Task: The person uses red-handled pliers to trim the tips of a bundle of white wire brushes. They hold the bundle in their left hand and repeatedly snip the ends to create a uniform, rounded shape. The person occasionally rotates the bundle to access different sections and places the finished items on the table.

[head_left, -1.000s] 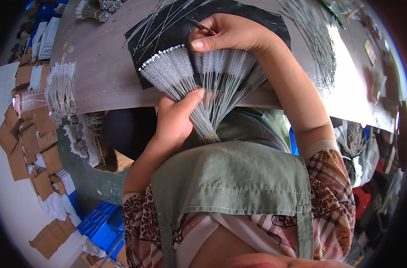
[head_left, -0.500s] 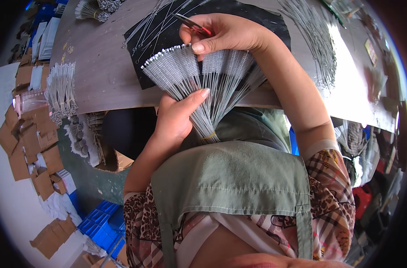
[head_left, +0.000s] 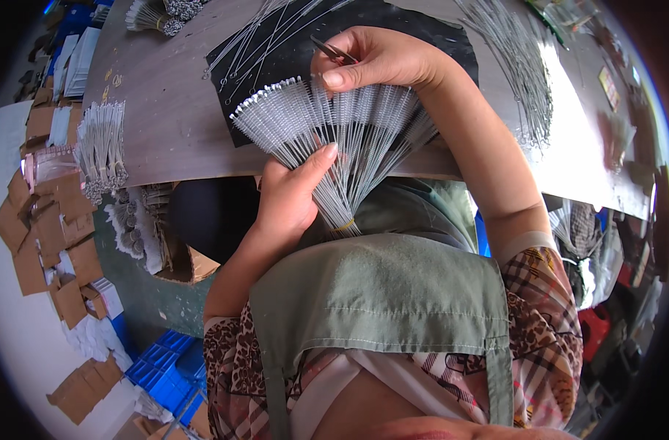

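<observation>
From above the person's head, a fan of thin wire brushes (head_left: 327, 139) spreads out over the near edge of the counter (head_left: 166, 125), its stems gathered into a tight bunch low down, just above the green apron (head_left: 378, 301). The left hand (head_left: 294, 194) comes up from below with the forearm angled toward the middle, palm cupped under the fan; its fingers are closed around the stems near the bunch, and the thumb lies stretched along the front of the wires, tip pointing up and right. The right hand (head_left: 382, 62) reaches in from the right, arm bent at the elbow and forearm running up and left across the counter. Its wrist is cocked, the fingers curled over the brush tips at the top of the fan, thumb pressed flat against them. A thin dark tool (head_left: 333, 50) pokes out past those fingers; I cannot tell just how it is held. Behind the fan lies a black mat (head_left: 422, 29) with loose wires (head_left: 254, 33) scattered on it. More brush bundles (head_left: 103, 147) rest at the counter's left end.
</observation>
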`<state>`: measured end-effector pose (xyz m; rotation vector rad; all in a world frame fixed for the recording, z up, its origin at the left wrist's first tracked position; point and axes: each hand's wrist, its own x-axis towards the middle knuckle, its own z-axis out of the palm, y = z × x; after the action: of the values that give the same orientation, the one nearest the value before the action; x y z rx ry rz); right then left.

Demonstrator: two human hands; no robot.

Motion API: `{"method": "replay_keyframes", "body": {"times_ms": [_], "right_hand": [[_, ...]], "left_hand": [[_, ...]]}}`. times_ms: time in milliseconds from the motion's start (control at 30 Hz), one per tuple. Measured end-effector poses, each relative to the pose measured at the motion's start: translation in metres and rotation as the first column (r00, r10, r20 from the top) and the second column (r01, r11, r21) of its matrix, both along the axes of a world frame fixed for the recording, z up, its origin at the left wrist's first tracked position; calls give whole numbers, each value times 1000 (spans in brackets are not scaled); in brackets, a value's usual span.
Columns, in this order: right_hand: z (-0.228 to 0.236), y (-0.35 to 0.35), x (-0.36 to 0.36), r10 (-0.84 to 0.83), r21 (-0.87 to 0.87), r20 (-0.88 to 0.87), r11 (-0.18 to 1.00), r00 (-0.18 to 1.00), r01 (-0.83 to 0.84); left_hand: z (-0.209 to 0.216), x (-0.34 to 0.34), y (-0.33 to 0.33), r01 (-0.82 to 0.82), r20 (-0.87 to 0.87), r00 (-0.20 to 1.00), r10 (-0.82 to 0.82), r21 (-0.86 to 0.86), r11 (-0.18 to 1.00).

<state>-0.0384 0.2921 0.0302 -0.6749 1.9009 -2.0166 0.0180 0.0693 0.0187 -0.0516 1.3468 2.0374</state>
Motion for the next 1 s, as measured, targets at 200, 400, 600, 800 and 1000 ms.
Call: {"method": "replay_keyframes", "body": {"times_ms": [200, 400, 600, 800, 1000], "right_hand": [[4, -4, 1, -58, 26, 42, 998, 997, 57], [1, -7, 0, -109, 118, -115, 985, 987, 122], [3, -5, 2, -30, 24, -30, 999, 999, 31], [0, -5, -2, 19, -41, -104, 999, 994, -24], [3, -3, -2, 11, 145, -86, 989, 996, 1]], "left_hand": [[3, 2, 2, -9, -41, 999, 9, 0, 1000], [1, 2, 3, -17, -61, 998, 13, -67, 998], [2, -4, -1, 72, 22, 997, -73, 67, 995], [6, -6, -2, 54, 63, 996, -60, 105, 993], [7, -4, 0, 46, 17, 999, -47, 36, 998]]}}
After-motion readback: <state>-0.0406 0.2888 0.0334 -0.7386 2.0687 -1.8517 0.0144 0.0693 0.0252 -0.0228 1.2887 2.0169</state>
